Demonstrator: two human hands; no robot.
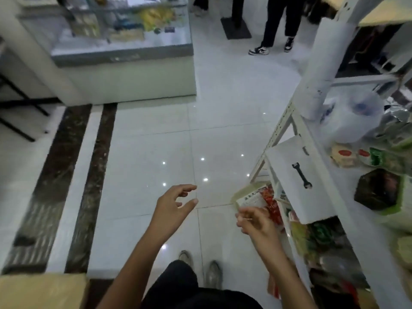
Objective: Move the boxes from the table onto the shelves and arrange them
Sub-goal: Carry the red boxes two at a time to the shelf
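Note:
A white metal shelf unit (287,175) stands on my right, its levels packed with packets and boxes. A flat box with red and white print (256,198) sits at the near end of a lower shelf. My right hand (254,219) is at that box's near edge with fingers curled; whether it pinches the box is unclear in the blur. My left hand (176,204) hovers over the floor to the left, fingers loosely curved and holding nothing. A dark hexagonal box (376,189) lies on the upper shelf level.
A cardboard box (42,291) is at the bottom left corner. A glass display counter (124,52) stands far left across the white tiled floor. A person's legs in black trousers (276,21) are at the top. A white plastic bag (352,117) sits on the shelf.

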